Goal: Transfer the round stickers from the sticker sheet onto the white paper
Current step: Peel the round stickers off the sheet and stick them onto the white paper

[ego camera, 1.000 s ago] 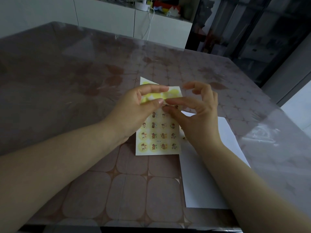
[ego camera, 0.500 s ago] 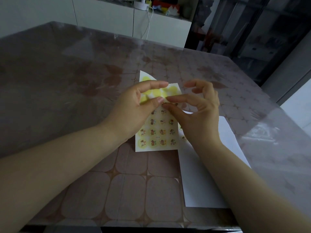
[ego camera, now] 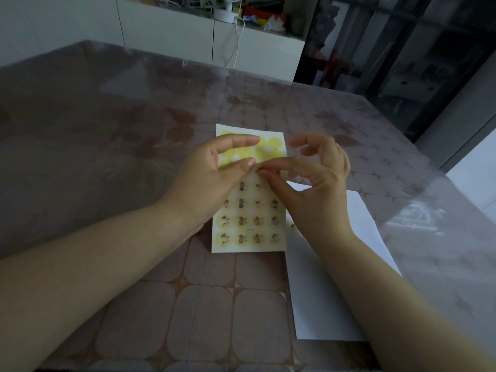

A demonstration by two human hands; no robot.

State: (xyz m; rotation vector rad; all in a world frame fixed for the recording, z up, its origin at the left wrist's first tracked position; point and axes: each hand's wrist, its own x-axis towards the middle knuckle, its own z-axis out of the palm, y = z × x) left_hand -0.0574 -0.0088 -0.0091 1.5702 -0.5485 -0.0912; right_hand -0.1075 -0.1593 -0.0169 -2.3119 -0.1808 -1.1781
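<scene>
Bench [ego camera: 107, 162] under a clear cover fills my view, bare and roomy to the left and far side. White paper [ego camera: 322, 304] lies to the right, partly under my right forearm, its left edge beside the sticker sheet [ego camera: 249, 245]. On that sheet the near rows hold picture stickers; the far rows show plain yellow rounds. My left hand [ego camera: 209, 183] presses the sheet, thumb and forefinger apart. My right hand [ego camera: 316, 189] pinches thumb and forefinger on a round sticker [ego camera: 259, 169] at mid-sheet, other fingers curled up.
</scene>
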